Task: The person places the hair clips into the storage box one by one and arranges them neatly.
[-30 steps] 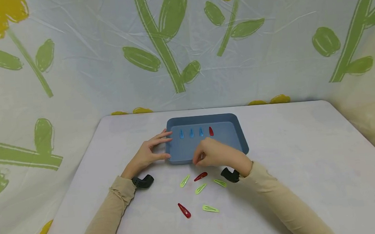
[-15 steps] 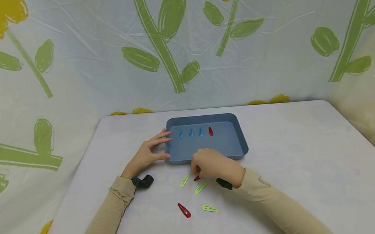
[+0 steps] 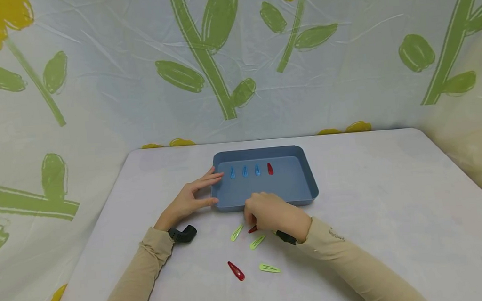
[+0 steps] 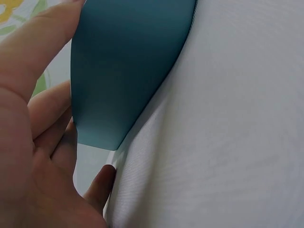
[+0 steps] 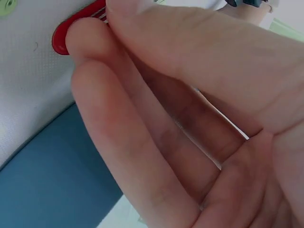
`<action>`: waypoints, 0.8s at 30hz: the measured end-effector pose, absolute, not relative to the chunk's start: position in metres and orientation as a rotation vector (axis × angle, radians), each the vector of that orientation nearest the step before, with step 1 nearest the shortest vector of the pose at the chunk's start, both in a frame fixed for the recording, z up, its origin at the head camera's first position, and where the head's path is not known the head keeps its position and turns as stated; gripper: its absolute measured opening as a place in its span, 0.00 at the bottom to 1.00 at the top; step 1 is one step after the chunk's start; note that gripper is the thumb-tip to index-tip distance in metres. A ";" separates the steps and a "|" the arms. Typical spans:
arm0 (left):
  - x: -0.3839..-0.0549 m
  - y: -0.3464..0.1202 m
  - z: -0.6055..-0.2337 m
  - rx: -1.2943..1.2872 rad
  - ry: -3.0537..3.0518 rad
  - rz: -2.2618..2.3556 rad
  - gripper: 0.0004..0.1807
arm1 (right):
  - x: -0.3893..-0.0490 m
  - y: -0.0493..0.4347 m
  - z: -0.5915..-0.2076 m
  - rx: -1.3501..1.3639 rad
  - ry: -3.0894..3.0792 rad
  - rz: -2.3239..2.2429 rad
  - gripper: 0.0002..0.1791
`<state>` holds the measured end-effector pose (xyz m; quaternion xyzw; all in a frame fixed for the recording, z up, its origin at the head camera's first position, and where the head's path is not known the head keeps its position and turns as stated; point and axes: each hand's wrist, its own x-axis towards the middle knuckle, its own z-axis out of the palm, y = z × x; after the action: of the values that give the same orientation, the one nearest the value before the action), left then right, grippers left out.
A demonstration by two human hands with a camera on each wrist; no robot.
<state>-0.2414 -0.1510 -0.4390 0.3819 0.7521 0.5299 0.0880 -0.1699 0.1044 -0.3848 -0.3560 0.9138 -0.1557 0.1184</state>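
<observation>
My right hand [image 3: 273, 211] is down in front of the blue-grey tray [image 3: 286, 187], its thumb and fingertips pinching a red snap hair clip [image 5: 60, 39] close over the table. Most of that clip is hidden behind the fingers in the head view. My left hand [image 3: 187, 201] rests at the tray's left side with fairly straight fingers, touching the wall [image 4: 123, 71]. Inside the tray, three blue hair clips [image 3: 244, 171] and one red hair clip [image 3: 270, 168] form a row near the back.
Several green hair clips [image 3: 269, 268] are scattered on the white table [image 3: 378, 215] before the tray. Another red hair clip [image 3: 236, 271] lies nearer the front. A flower-patterned sheet [image 3: 133, 83] hangs behind the table's back edge.
From the tray's front rim, my right hand has come down toward the table and covered most of the red hair clip there. The left hand has stayed at the tray.
</observation>
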 end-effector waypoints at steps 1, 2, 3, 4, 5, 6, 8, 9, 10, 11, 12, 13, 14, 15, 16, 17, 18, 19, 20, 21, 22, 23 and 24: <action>-0.241 -0.151 -0.439 1.134 2.239 1.579 0.35 | -0.170 0.104 -0.385 -1.040 2.675 -0.453 0.15; -0.241 -0.151 -0.439 1.130 2.241 1.578 0.35 | -0.170 0.104 -0.385 -1.039 2.679 -0.446 0.15; -0.242 -0.151 -0.439 1.127 2.242 1.576 0.35 | -0.170 0.104 -0.386 -1.036 2.682 -0.443 0.16; -0.242 -0.151 -0.439 1.123 2.245 1.574 0.35 | -0.170 0.104 -0.386 -1.036 2.685 -0.441 0.16; -0.242 -0.151 -0.439 1.115 2.247 1.572 0.35 | -0.170 0.104 -0.386 -1.031 2.689 -0.437 0.16; -0.241 -0.151 -0.439 1.110 2.248 1.571 0.35 | -0.169 0.104 -0.386 -1.027 2.693 -0.435 0.16; -0.242 -0.151 -0.439 1.103 2.252 1.570 0.35 | -0.169 0.104 -0.387 -1.018 2.701 -0.429 0.16; -0.242 -0.151 -0.439 1.101 2.249 1.572 0.35 | -0.168 0.104 -0.387 -1.014 2.704 -0.424 0.16; -0.241 -0.151 -0.439 1.100 2.247 1.575 0.35 | -0.168 0.103 -0.387 -1.013 2.707 -0.418 0.16; -0.241 -0.151 -0.439 1.100 2.244 1.578 0.35 | -0.167 0.103 -0.387 -1.010 2.710 -0.408 0.16; -0.241 -0.151 -0.439 1.098 2.237 1.584 0.35 | -0.167 0.102 -0.387 -1.014 2.714 -0.400 0.16; -0.241 -0.152 -0.440 1.095 2.230 1.589 0.35 | -0.167 0.102 -0.387 -1.013 2.714 -0.391 0.16; -0.241 -0.152 -0.440 1.092 2.223 1.594 0.35 | -0.166 0.101 -0.388 -1.015 2.714 -0.381 0.16; -0.241 -0.152 -0.440 1.089 2.217 1.599 0.35 | -0.166 0.101 -0.388 -1.019 2.713 -0.373 0.15; -0.241 -0.152 -0.441 1.084 2.212 1.603 0.35 | -0.166 0.100 -0.389 -1.023 2.712 -0.369 0.16; -0.241 -0.152 -0.441 1.080 2.206 1.607 0.35 | -0.166 0.100 -0.389 -1.027 2.712 -0.364 0.16; -0.241 -0.152 -0.441 1.076 2.203 1.609 0.35 | -0.165 0.100 -0.389 -1.032 2.711 -0.364 0.16; -0.241 -0.152 -0.441 1.076 2.203 1.608 0.35 | -0.165 0.100 -0.389 -1.032 2.708 -0.364 0.16; -0.241 -0.152 -0.441 1.075 2.202 1.609 0.35 | -0.165 0.100 -0.390 -1.035 2.707 -0.368 0.16; -0.241 -0.152 -0.441 1.075 2.200 1.611 0.35 | -0.165 0.101 -0.390 -1.038 2.706 -0.373 0.16; -0.241 -0.152 -0.441 1.075 2.200 1.610 0.35 | -0.165 0.101 -0.389 -1.038 2.705 -0.378 0.16; -0.241 -0.152 -0.441 1.075 2.200 1.610 0.35 | -0.165 0.101 -0.389 -1.040 2.703 -0.383 0.16; -0.241 -0.152 -0.441 1.078 2.203 1.608 0.35 | -0.165 0.101 -0.389 -1.042 2.700 -0.387 0.16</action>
<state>-0.2414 -0.1524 -0.4411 0.3656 0.7472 0.5452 0.1043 -0.1649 0.1009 -0.3893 -0.3545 0.9191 -0.1318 0.1105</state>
